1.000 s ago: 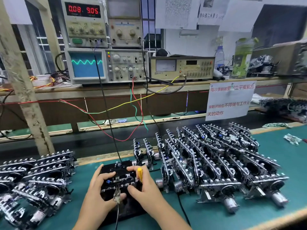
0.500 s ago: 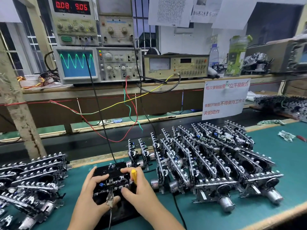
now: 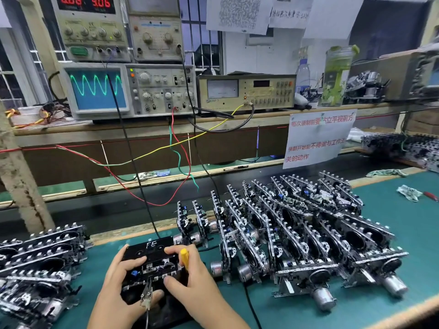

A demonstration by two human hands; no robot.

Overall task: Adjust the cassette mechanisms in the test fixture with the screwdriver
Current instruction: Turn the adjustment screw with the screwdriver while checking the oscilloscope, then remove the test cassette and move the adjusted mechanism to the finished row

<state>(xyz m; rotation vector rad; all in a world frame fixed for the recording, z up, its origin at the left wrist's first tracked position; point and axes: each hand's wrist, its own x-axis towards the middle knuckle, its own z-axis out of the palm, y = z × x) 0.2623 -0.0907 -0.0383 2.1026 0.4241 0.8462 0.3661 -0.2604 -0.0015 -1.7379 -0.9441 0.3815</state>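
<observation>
Here the right hand [image 3: 190, 283] curls round a screwdriver [image 3: 184, 258], whose yellow handle sticks up between thumb and forefinger; its tip is hidden under the fingers, presumably down in the cassette mechanism [image 3: 152, 269], so that a small turn can be made while the thumb steadies the frame. Just to its left, the left hand [image 3: 118, 283] lies over the same unit with fingers loosely spread on top and the thumb hooked under the near edge, probably pinning it in the black test fixture [image 3: 152, 251] against the driver's twist. The fixture is a matt black block with chalky marks on its lid, and the mechanism in it is stamped bright metal with toothed edges and a small blue part. A metal clip [image 3: 146, 295] on a thin lead hangs at the near edge between the hands. Right of the right hand stand rows of more mechanisms [image 3: 308, 233] on edge, with cylindrical motors showing; left of the left hand lies another heap [image 3: 38, 262]. Beyond the hands, the oscilloscope [image 3: 97, 89] shows a tall green sine trace, likely the reading being tuned.
</observation>
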